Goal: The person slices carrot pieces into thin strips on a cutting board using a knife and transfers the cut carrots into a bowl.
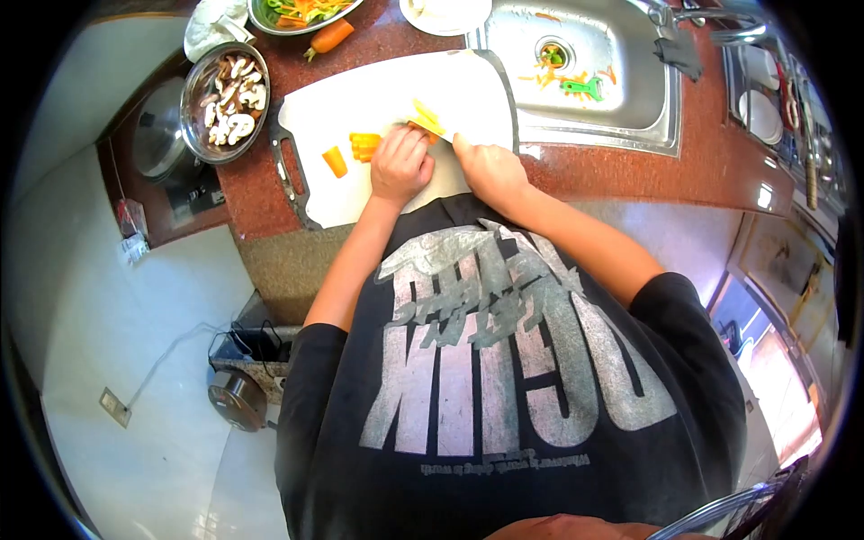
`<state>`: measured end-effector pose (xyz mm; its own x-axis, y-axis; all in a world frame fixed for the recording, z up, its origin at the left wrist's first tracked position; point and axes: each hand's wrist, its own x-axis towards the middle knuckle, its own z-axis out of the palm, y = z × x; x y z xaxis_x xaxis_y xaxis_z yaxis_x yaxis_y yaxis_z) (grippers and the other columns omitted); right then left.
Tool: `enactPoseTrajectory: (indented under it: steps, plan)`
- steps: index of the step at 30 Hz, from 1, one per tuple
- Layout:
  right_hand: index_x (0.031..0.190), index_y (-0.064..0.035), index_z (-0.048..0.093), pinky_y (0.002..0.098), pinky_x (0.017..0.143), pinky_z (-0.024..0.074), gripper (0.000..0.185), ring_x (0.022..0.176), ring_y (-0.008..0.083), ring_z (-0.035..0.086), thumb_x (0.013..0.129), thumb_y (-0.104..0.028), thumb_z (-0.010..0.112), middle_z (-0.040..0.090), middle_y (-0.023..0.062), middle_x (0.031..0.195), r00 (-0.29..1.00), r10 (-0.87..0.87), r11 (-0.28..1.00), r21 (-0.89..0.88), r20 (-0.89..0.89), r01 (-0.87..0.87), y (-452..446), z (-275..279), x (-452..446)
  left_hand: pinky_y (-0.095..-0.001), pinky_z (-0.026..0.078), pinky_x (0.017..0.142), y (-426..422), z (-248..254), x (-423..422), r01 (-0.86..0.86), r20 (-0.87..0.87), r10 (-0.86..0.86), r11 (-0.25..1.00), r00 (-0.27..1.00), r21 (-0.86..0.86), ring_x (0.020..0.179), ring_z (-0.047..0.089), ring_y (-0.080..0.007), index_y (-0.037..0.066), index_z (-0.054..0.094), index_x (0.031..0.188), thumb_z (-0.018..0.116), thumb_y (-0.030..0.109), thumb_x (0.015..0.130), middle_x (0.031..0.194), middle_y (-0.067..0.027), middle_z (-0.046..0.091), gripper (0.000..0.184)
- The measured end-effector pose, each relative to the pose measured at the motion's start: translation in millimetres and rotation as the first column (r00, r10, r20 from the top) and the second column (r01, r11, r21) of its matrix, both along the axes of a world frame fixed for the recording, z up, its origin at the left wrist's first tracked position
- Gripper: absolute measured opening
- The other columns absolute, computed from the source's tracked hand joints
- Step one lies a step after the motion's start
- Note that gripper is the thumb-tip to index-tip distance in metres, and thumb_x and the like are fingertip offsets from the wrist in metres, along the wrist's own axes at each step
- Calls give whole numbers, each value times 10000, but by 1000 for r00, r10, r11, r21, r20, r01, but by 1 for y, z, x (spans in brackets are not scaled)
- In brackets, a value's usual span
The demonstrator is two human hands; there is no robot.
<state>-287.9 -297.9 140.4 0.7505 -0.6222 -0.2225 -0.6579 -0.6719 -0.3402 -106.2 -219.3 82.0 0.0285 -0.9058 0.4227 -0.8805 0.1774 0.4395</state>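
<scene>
A white cutting board point(351, 99) with dark ends lies on the red-brown counter. My left hand point(401, 162) is closed, its curled fingertips pressing a carrot piece point(431, 136) on the board. Just right of it, my right hand point(491, 173) is wrapped round a knife, whose blade point(436, 132) points up and left against the carrot. Thin carrot slices point(425, 112) lie beside the blade. Left of my left hand are a stack of cut carrot point(364, 147) and one separate carrot chunk point(335, 162).
A metal bowl of sliced mushrooms point(236, 101) stands left of the board. Behind it are a bowl of shredded vegetables point(301, 13), a whole carrot point(332, 37) and a white plate point(446, 13). The sink point(621, 108) at right holds a green peeler point(583, 88) and peelings.
</scene>
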Motion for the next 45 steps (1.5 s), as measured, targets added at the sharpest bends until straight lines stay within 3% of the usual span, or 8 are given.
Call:
enactPoseTrajectory:
  steps: [8, 10, 15, 23, 27, 29, 36, 45]
  plan:
    - [1032, -58, 516, 432, 554, 597, 110, 647, 319, 753, 938, -77, 567, 700, 160, 663, 985, 52, 997, 59, -164, -42, -2, 44, -1, -442, 544, 994, 6, 3, 0, 13, 11, -13, 1000, 1000, -8, 1050, 685, -315, 20, 725, 1025, 710, 33, 708, 1075, -118, 709, 318]
    - [1028, -61, 517, 426, 552, 598, 109, 641, 313, 753, 937, -80, 572, 697, 149, 654, 983, 54, 998, 35, -177, -48, 4, 41, -5, -447, 524, 1039, 4, 0, 1, 23, 30, -23, 1000, 999, -9, 1075, 674, -306, 12, 708, 992, 710, 90, 735, 1097, -120, 700, 268]
    - [1022, -70, 518, 412, 544, 598, 108, 612, 295, 745, 933, -81, 578, 684, 126, 625, 976, 61, 998, -13, -207, -65, 7, 35, -7, -444, 529, 1018, 3, -3, 1, 17, 5, -17, 1000, 1000, -19, 1055, 678, -306, 18, 716, 1000, 707, 60, 733, 1091, -112, 705, 271]
    - [1036, -56, 514, 430, 532, 585, 122, 604, 323, 733, 926, -65, 568, 677, 147, 623, 999, 33, 999, 9, 4, -34, -4, -2, 4, -445, 528, 1001, 2, 2, 1, 30, 19, -29, 999, 999, -26, 1033, 680, -310, 16, 718, 1005, 704, 40, 732, 1077, -108, 707, 274]
    - [1036, -57, 513, 431, 545, 589, 130, 620, 327, 738, 921, -60, 573, 690, 153, 646, 998, 57, 998, -1, -21, -57, -7, 18, 2, -444, 528, 970, 1, 1, 1, 5, 18, -4, 999, 1000, -39, 1026, 678, -307, 18, 719, 1000, 703, 45, 734, 1066, -105, 706, 268]
    - [1039, -57, 510, 432, 557, 593, 140, 635, 327, 744, 918, -62, 579, 701, 157, 669, 986, 63, 998, 38, -151, -58, -2, 32, -1, -441, 530, 954, 7, -1, -1, -2, 6, 2, 999, 1000, -34, 1019, 679, -305, 20, 719, 999, 701, 45, 734, 1057, -104, 706, 267]
    - [1030, -65, 514, 424, 555, 597, 132, 636, 320, 748, 921, -76, 587, 697, 147, 655, 978, 45, 999, 20, -204, -42, 9, 29, -6, -422, 525, 947, 4, -4, 2, 8, 22, -7, 999, 1000, -33, 1022, 677, -282, 30, 715, 979, 704, 75, 729, 1052, -97, 705, 254]
    - [1054, -45, 525, 445, 551, 595, 131, 628, 337, 741, 932, -80, 559, 696, 164, 661, 999, 45, 999, -6, -24, -45, -1, -2, 12, -432, 526, 956, 5, 3, 2, -3, 8, 3, 999, 1000, -35, 1009, 688, -284, 37, 722, 990, 706, 52, 710, 1034, -98, 715, 281]
